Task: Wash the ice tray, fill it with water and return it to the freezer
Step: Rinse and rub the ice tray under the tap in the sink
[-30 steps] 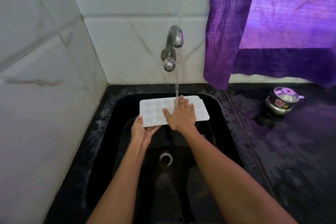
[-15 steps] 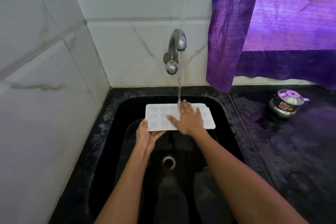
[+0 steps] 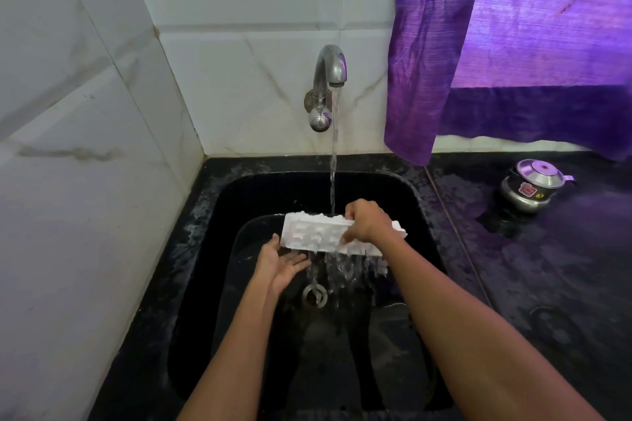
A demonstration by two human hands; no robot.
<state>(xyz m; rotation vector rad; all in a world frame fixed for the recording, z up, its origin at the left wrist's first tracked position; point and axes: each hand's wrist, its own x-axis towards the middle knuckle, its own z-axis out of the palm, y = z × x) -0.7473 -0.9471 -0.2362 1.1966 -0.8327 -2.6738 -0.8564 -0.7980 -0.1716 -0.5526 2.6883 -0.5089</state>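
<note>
A white ice tray (image 3: 313, 234) is held over the black sink (image 3: 239, 202), tipped on its long edge toward me, with water pouring off its lower edge. The steel tap (image 3: 330, 70) runs, its stream landing on the tray's top edge. My right hand (image 3: 367, 220) grips the tray from above near its right half. My left hand (image 3: 280, 260) lies palm up, fingers spread, just under the tray's lower left corner; it touches the tray at most lightly.
A steel drain ring (image 3: 314, 296) sits in the sink bottom under the falling water. White tiled walls close in the left and back. A purple curtain (image 3: 478, 44) hangs at the right. A small lidded steel pot (image 3: 531, 184) stands on the wet black counter (image 3: 547, 267).
The tray was flat under the tap with my right palm rubbing its top. Now it is tipped up on edge and water spills from it. My left hand has let go of its corner.
</note>
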